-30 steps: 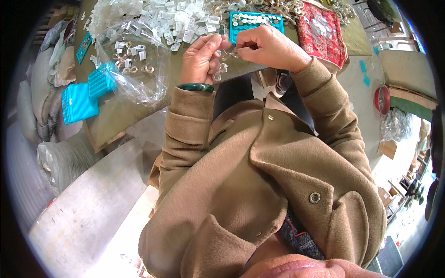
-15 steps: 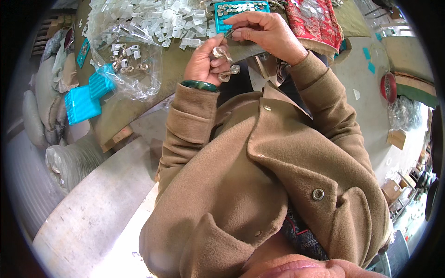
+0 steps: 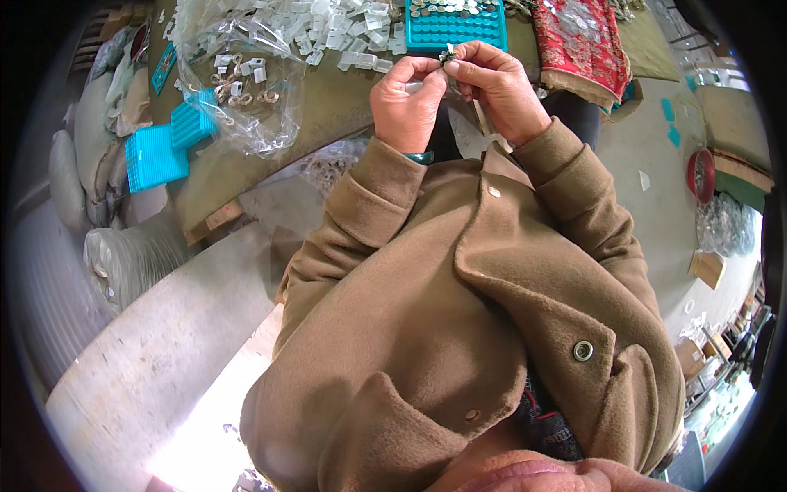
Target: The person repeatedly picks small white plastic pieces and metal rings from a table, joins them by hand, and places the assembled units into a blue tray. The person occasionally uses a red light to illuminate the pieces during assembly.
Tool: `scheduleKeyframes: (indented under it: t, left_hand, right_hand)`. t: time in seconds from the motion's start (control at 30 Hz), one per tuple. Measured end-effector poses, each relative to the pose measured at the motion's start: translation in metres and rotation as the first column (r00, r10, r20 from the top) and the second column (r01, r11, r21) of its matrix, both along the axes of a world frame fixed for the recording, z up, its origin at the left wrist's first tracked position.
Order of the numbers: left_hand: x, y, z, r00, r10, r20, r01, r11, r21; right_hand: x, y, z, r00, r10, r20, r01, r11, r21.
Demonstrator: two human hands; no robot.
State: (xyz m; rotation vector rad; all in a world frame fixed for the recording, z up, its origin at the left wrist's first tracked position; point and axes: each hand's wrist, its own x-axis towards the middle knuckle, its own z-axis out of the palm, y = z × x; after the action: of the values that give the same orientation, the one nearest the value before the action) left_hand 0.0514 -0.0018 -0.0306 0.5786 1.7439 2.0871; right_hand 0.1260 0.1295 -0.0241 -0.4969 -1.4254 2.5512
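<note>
My left hand [image 3: 406, 107] and my right hand [image 3: 506, 92] meet in front of the near table edge. Both are closed, their fingertips pinching a small dark-and-white piece [image 3: 447, 56] too small to name. A green bangle [image 3: 420, 157] circles my left wrist. Whether anything else lies in my left palm is hidden, as the back of that hand shows. Just beyond my fingers is a turquoise tray [image 3: 457, 34] with rows of pits, its far rows filled with small round discs [image 3: 443, 10].
Left of the tray spreads a heap of clear-white plastic pieces [image 3: 328, 31]. A clear bag [image 3: 275, 135] with shiny rings and white pieces lies near two turquoise trays [image 3: 156, 157] at the table's left edge. On the right hangs a red patterned cloth [image 3: 578, 49].
My left hand has turned over and moved right, so the shiny clear loops in its fingers no longer show. Both hands now pinch together, and the view has shifted slightly.
</note>
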Motion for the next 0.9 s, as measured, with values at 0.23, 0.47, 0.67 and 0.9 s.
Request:
scheduleKeyframes:
  t: [0.23,0.47,0.67,0.9]
  left_hand:
    - [-0.015,-0.03,-0.001,0.917,-0.143,0.372,0.245,0.939,-0.242]
    - [-0.081,-0.057,-0.005,0.963,0.2,0.178,-0.067,0.825,-0.561]
    - [-0.11,-0.041,-0.039,0.963,0.093,-0.252,-0.26,0.567,-0.781]
    - [-0.109,-0.051,-0.037,0.926,0.302,0.228,-0.198,0.9,-0.389]
  right_hand:
    - [0.002,-0.001,0.004,1.0,0.012,0.026,-0.008,0.99,-0.143]
    - [-0.004,-0.007,-0.003,1.0,0.018,0.014,-0.019,0.993,0.117]
    - [-0.007,-0.014,-0.006,0.996,0.071,0.054,-0.082,0.967,0.242]
    - [-0.006,-0.01,-0.002,0.982,0.113,0.149,-0.156,0.935,0.317]
